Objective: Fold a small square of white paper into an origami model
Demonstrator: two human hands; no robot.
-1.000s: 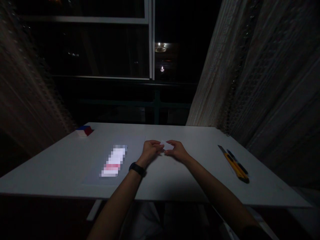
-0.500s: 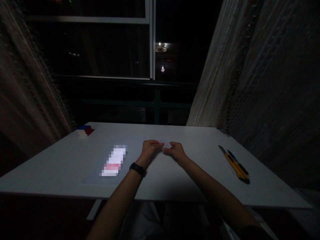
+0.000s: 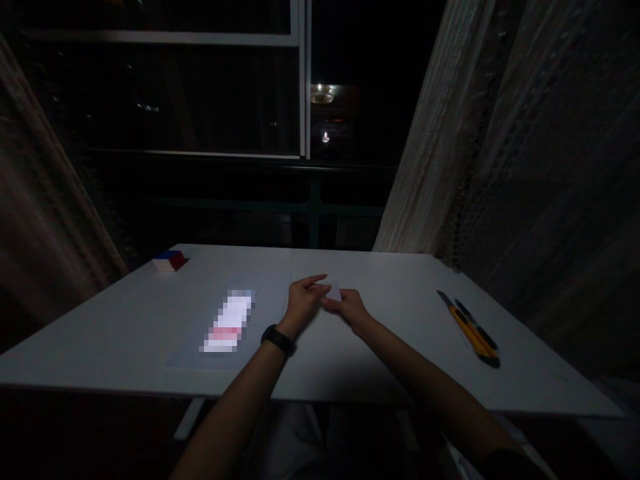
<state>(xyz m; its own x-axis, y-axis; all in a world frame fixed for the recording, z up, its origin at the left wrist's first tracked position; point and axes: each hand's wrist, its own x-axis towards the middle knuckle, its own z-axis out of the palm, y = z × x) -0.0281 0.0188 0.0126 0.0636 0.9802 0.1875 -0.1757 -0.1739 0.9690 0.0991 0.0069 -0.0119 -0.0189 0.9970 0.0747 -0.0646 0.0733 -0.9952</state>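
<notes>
Dim white table (image 3: 125, 333): a small white paper slip (image 3: 333, 291) sits just above its centre, pinched between the left hand (image 3: 301, 303) and the right hand (image 3: 351, 309). A yellow utility knife (image 3: 473, 340) and a black pen (image 3: 480, 329) lie well apart to the right. A coloured cube (image 3: 169, 261) rests at the far left corner.

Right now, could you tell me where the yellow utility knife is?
In the head view, the yellow utility knife lies on the right side of the table, beside a black pen, right of the right hand.
</notes>
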